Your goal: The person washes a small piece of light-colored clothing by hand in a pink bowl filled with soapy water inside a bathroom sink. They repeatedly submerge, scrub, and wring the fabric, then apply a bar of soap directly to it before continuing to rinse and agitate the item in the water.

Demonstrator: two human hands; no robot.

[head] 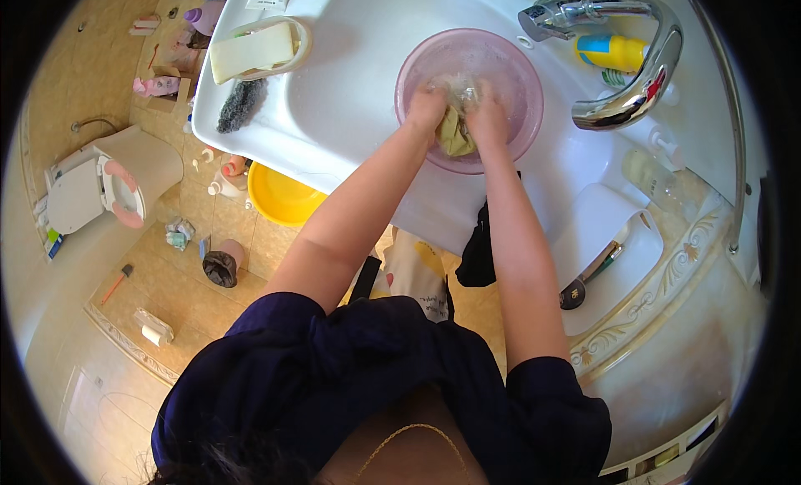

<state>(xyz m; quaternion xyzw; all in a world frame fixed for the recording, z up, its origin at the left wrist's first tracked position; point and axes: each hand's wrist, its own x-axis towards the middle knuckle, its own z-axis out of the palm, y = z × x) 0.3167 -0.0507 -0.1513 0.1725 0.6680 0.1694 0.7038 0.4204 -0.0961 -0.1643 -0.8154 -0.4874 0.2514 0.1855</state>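
A pink plastic basin (408, 78) of sudsy water stands in the white washbasin (350, 66). Both of my hands are inside it. My left hand (428, 108) grips one side of a yellow-green wet cloth (455, 133); its fingertips are partly lost in foam and glare. On the cloth's other side, my right hand (488, 116) is closed around its edge, the fingers pointing down into the foam. The cloth bunches up and hangs between the two hands.
A chrome faucet (673, 47) arches at the right, beside a yellow bottle (610, 52). Brushes lie in a white tray (654, 235). At the washbasin's left rim are a soap dish (305, 44) with a pale block and a grey scrubber (241, 104). A yellow basin (281, 194) stands below.
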